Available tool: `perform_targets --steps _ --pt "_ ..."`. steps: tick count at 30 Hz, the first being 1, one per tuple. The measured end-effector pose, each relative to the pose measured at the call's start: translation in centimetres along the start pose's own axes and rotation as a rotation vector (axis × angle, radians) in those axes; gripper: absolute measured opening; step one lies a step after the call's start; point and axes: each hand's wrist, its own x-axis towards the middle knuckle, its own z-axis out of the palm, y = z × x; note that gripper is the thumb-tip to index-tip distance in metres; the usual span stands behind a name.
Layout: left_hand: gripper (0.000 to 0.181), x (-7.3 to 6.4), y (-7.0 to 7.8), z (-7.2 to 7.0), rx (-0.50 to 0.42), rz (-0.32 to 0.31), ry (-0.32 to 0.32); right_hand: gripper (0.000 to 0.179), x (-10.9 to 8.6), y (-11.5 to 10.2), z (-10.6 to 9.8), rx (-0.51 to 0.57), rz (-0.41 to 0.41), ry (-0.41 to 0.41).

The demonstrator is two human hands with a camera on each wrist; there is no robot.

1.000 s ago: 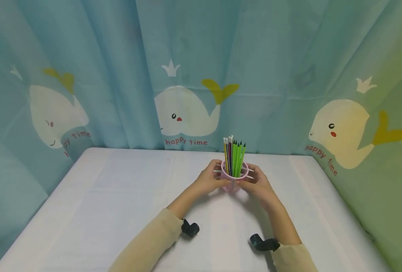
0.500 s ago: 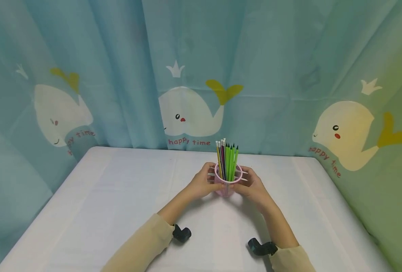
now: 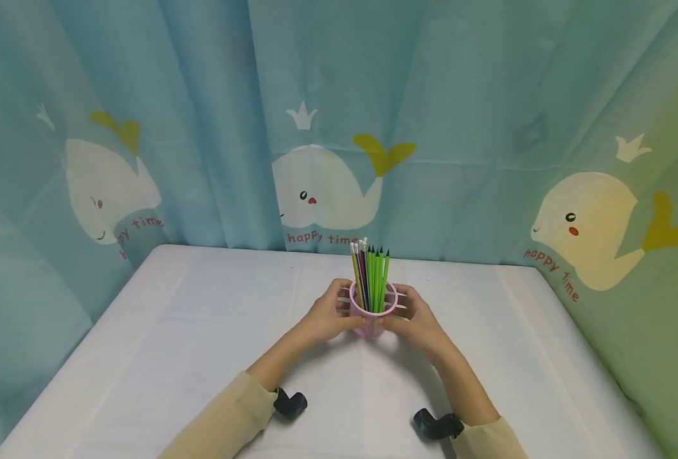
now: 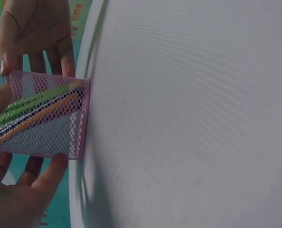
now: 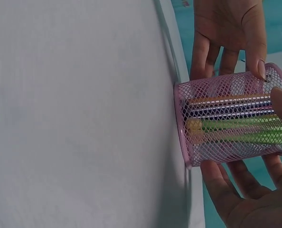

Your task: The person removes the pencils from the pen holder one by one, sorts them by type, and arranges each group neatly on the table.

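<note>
A pink mesh pencil cup (image 3: 367, 333) stands upright on the white table, gripped from both sides. My left hand (image 3: 323, 320) curls round its left side and my right hand (image 3: 416, 325) round its right, thumbs on the near face and fingers behind. Inside are several green pencils (image 3: 378, 274) with dark points up, beside yellow and dark pencils (image 3: 358, 271) with white eraser ends up. The right wrist view shows the cup's mesh wall (image 5: 217, 153) with fingertips against it, and its base close at the tabletop. Pencils (image 4: 41, 107) show through the mesh in the left wrist view.
The white-covered table (image 3: 201, 344) spreads around the cup, with its far edge behind the hands. Blue-green curtains (image 3: 459, 95) printed with whales (image 3: 327, 191) enclose the back and sides. A black wrist camera (image 3: 290, 405) sits at the left cuff, another camera (image 3: 435, 425) at the right.
Both hands and the cup with its pencils have shifted left and slightly nearer in the head view. The grip on the cup looks the same; the view itself has turned slightly.
</note>
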Motion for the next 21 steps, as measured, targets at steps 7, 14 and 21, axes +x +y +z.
perform_targets --steps 7,14,21 --pt "0.072 -1.1 -0.4 -0.6 0.024 0.009 -0.006 0.067 -0.2 -0.2 0.9 0.012 -0.011 -0.031" --pt "0.071 -2.1 -0.3 -1.0 0.026 0.0 -0.004 0.067 -0.4 -0.4 1.5 0.009 -0.025 -0.07" --pt "0.071 -3.0 -0.1 -1.8 0.032 -0.001 -0.013 0.068 -0.6 -1.0 1.9 -0.002 -0.011 -0.109"
